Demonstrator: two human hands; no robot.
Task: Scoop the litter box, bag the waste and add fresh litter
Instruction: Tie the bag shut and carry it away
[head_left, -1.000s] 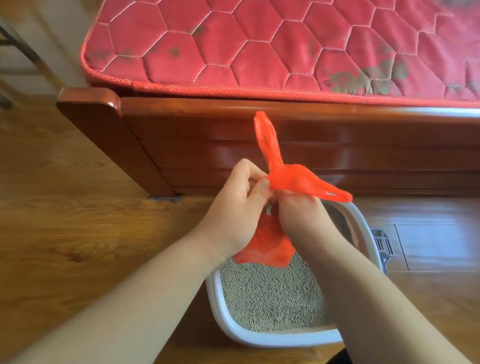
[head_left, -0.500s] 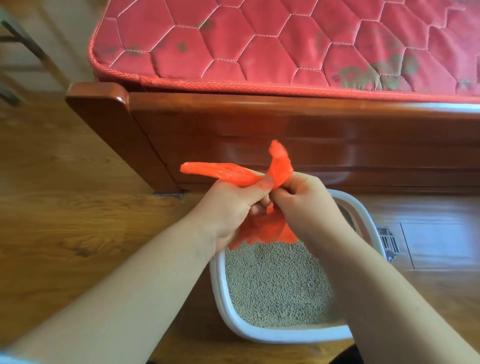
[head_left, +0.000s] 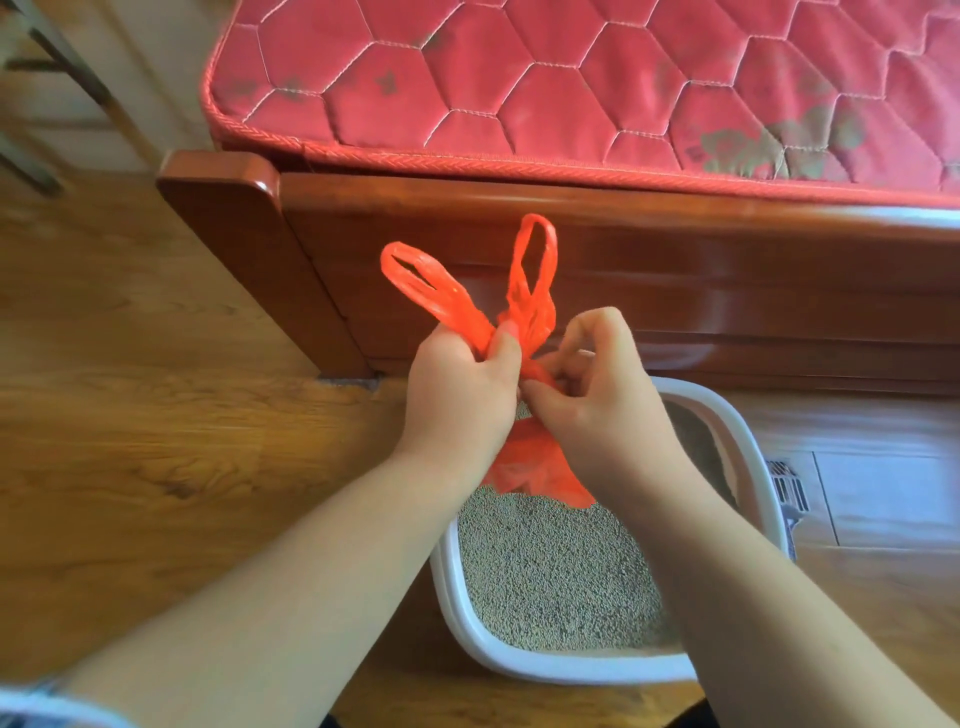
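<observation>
An orange plastic bag (head_left: 535, 462) hangs above the white litter box (head_left: 561, 662), which holds grey litter (head_left: 550, 566). My left hand (head_left: 462, 395) pinches the bag's neck, and both handle loops (head_left: 530, 270) stick up above it. My right hand (head_left: 608, 400) grips the neck just beside the left, thumb and fingers on the twisted plastic. The bag's lower part bulges between my wrists, over the far half of the box.
A wooden bed frame (head_left: 571, 260) with a red quilted mattress (head_left: 571, 78) stands right behind the box. Wooden floor (head_left: 156, 415) spreads to the left. A grey slotted scoop (head_left: 787, 491) lies by the box's right side.
The handles, crossed and pulled sideways half a second ago, now stand up as two loops. My hands stay at the neck, and the view has shifted slightly.
</observation>
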